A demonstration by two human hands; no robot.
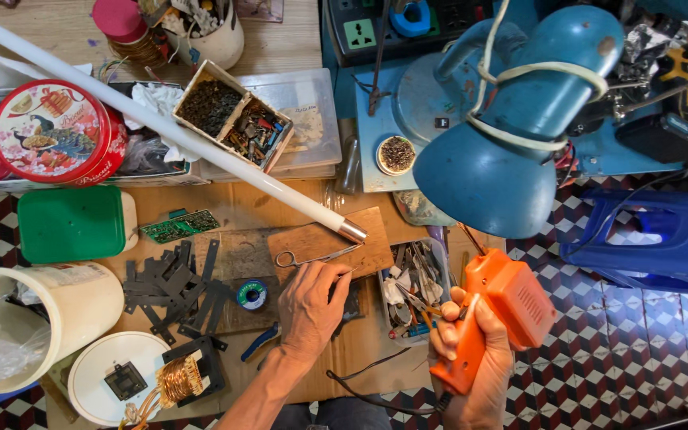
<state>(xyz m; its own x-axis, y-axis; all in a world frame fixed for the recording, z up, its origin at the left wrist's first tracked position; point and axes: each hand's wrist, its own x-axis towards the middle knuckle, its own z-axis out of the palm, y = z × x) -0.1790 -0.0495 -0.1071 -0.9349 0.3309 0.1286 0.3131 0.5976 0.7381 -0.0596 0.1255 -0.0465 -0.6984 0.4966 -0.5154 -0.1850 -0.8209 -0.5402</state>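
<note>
1. Right now my right hand [475, 350] has its grip closed around the handle of the orange soldering gun [497, 314], held upright at the near right edge of the worktop [240, 207], its tip pointing up toward the blue lamp [511, 135].
2. My left hand [310, 306] rests on the worktop, fingers pinched shut on something thin at the edge of the small wooden board [328, 239]; I cannot tell just what it is. Scissors [312, 256] lie on that board, touching nothing I hold.
3. I judge this as the set-up for a solder joint: the piece is being steadied, the gun not yet brought to it. The next move would call for lowering the tip to the pinch point without shifting the left hand; the solder spool [252, 295] lies just left of it.
4. Around me: dark metal strips [173, 283], a green circuit board [179, 226], a copper coil [181, 378], a tray of small tools [412, 287], a long white tube [161, 123] lying slantwise.
5. Beyond, a patterned tile floor [631, 334] and a blue plastic stool [654, 239].
</note>
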